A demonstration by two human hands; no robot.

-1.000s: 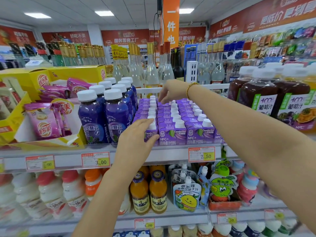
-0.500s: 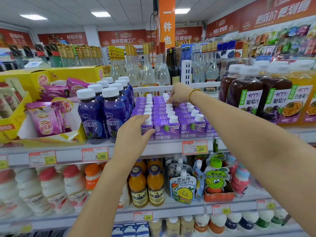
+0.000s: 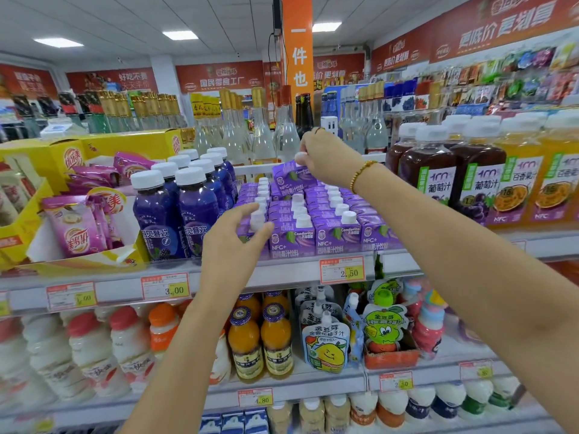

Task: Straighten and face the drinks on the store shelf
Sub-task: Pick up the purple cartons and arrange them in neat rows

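Observation:
Rows of small purple juice cartons (image 3: 316, 214) with white caps fill the middle of the top shelf (image 3: 275, 270). My right hand (image 3: 329, 158) pinches the white cap of one purple carton (image 3: 289, 178) and holds it lifted, tilted, above the back rows. My left hand (image 3: 233, 242) is at the front left corner of the block, its thumb and fingers closed around the front left carton (image 3: 250, 228), which is mostly hidden behind the hand.
Purple bottles (image 3: 175, 211) with white caps stand left of the cartons, beside a yellow box of pink packets (image 3: 72, 227). Large dark and orange juice bottles (image 3: 470, 173) stand on the right. Glass bottles (image 3: 260, 136) line the back. Lower shelves hold orange bottles (image 3: 260, 339), pouches and milk drinks.
My right hand has risen from the back of the carton rows, lifting one purple carton by its cap. My left hand stays on the front left carton.

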